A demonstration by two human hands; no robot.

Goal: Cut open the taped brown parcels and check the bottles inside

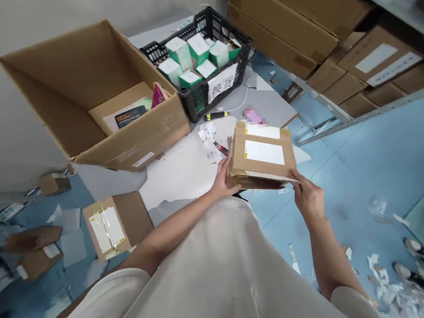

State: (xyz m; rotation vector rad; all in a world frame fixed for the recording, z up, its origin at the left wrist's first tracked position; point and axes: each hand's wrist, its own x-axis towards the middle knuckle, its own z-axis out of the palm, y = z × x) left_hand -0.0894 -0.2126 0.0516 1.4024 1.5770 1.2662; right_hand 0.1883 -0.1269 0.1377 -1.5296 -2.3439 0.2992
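A brown cardboard box (238,160) with white labels on its top is held in front of my body, over the table's near edge. My left hand (224,179) grips its left side near the lower corner. At the lower right corner, my right hand (308,195) pinches the edge of a cardboard flap. The side facing me gapes, with a dark space inside; its contents are hidden. Just behind the box lie crumpled white paper (210,143) and a red and black cutter (221,148).
A large open carton (151,128) holding flat packets stands left on the table (179,171). Beside it, a black crate (214,68) holds several green-white boxes; a yellow-black cutter (216,115) lies in front. Cartons (382,55) fill the right shelf. Scraps and boxes litter the blue floor (358,168).
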